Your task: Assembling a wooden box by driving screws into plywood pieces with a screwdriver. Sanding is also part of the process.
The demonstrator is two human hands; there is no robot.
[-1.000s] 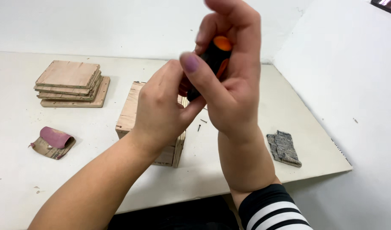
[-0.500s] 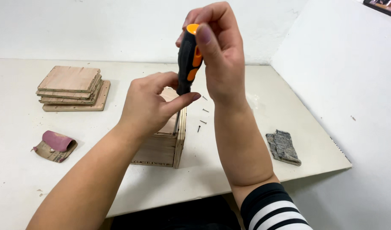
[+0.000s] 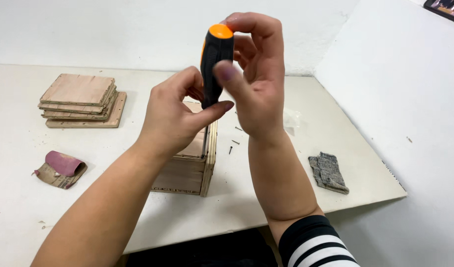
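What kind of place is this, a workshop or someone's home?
Probably a small hobby woodworking corner. A plain white table against white walls holds a plywood box, a stack of plywood panels, curled sandpaper and loose screws. The right hand holds a screwdriver upright.

A black screwdriver [image 3: 214,64] with an orange cap stands upright, its shaft down on the top edge of a small open plywood box [image 3: 190,165] near the table's [image 3: 266,207] front edge.
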